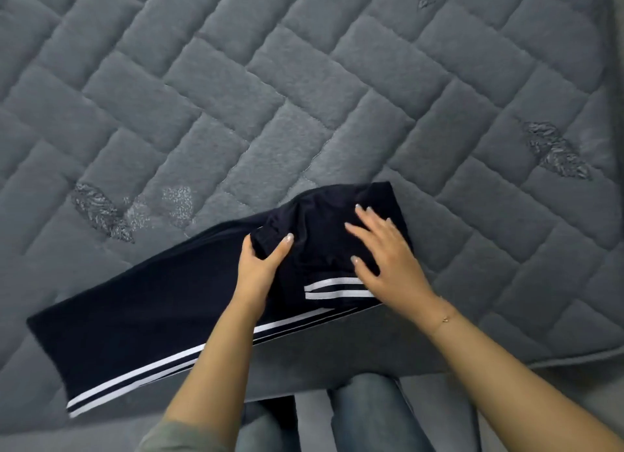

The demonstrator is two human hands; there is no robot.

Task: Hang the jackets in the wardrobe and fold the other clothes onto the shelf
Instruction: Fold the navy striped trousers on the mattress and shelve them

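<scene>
While we stand at the near edge of the bed (337, 80), our jeans (364, 414) show below its rim, and a thin bracelet (445, 319) sits on our right wrist. Nothing lies between our hands and the garment. Around it spreads the bed's grey quilted cover, plush and stitched into a herringbone of padded rectangles, with a few darker, glossy embroidered patches (101, 211) set well apart from one another and a paler speckled mark beside the left one.

On that cover, near the front edge, lie the dark trousers (152, 316), navy or black, of a smooth knit with two white stripes (141, 377) along the side seam. One long leg runs out flat to the left; the upper part is bunched and folded over to the right, where a short run of the same stripes shows again.

Our left hand (260, 265) makes its grip on a raised fold of the cloth, thumb on top and fingers tucked under. Our right hand (385, 252) rests flat on the bunched part, fingers straight and spread, holding nothing.
</scene>
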